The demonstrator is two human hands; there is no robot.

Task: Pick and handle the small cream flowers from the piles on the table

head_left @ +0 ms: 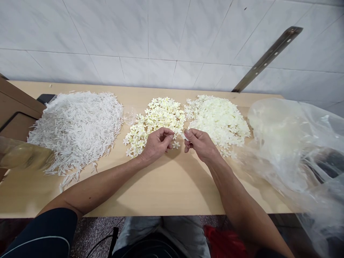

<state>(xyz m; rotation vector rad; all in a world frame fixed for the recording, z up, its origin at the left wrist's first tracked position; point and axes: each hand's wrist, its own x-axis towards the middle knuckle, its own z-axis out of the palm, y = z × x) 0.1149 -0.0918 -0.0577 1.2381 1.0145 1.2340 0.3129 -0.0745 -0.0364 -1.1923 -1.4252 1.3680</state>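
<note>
My left hand [158, 144] is closed in a pinch at the front of a heap of small artificial flowers, pale cream with yellow centres [163, 114]. Facing it across a narrow gap, my right hand [198, 142] is also pinched, thumb against the curled forefinger. Whatever lies between the fingertips of either hand is too small to make out. A single loose flower [176, 144] lies on the table between the two hands. Behind and right of my right hand spreads a second heap of paler white flowers [217, 118].
A big pile of thin white stem-like pieces [80, 125] covers the left of the table [161, 193]. Beside it are a clear plastic scrap [129, 115] and a tape-like roll [27, 156]. A large clear plastic bag [285, 143] droops over the right edge. A metal strip [268, 57] leans on the tiled wall.
</note>
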